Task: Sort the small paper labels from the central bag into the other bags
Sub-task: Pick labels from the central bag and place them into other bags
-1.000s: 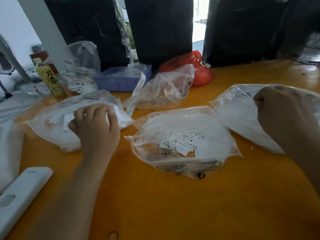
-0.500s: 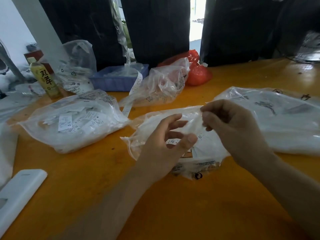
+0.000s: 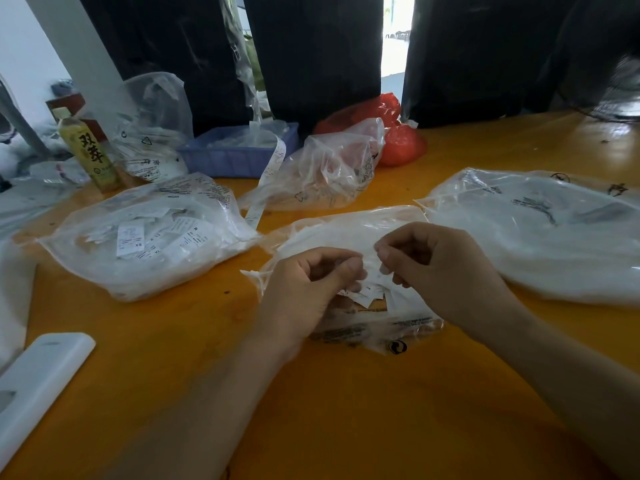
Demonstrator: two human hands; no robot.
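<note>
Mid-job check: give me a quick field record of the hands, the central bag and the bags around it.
left hand: fingers curled, pinching something small and white over the central bag
right hand: also pinching it, fingertips meeting the left's
central bag: loose paper labels inside
left bag: labels inside, XS and M legible
right bag: white contents, unclear
table: orange

left hand (image 3: 308, 289) + right hand (image 3: 440, 271) | pinching central bag (image 3: 346, 233) | orange table (image 3: 346, 410)

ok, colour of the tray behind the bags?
Blue-purple plastic tray, clearest in the head view, at the table's far edge.
</note>
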